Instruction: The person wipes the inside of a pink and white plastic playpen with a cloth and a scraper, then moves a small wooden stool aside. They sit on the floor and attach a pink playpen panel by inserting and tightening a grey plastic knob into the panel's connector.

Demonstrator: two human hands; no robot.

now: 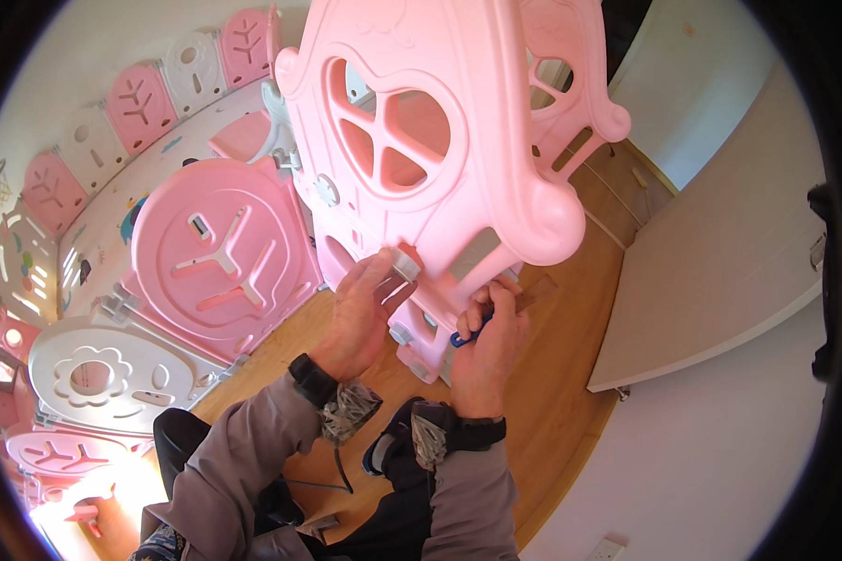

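Observation:
A large pink plastic play-structure panel (482, 140) with a four-pane window stands tilted in front of me. At its lower edge my left hand (357, 304) pinches a small grey-white block (405, 266) between thumb and fingers, close against the pink plastic. To the right, below the panel's rounded foot, my right hand (494, 344) is closed around a tool with a blue handle (471, 332). A flat, scraper-like blade (536, 293) shows beyond its fingers, blurred against the floor. Between and below my hands is a grey connector (400, 334) on a pink piece.
Left of the panel stand a round pink fence panel (217, 248) and a white fence panel with a flower cutout (112, 374). More pink and white fence panels (140, 107) curve along the wall. A pale board (720, 243) borders the wooden floor (557, 402) on the right.

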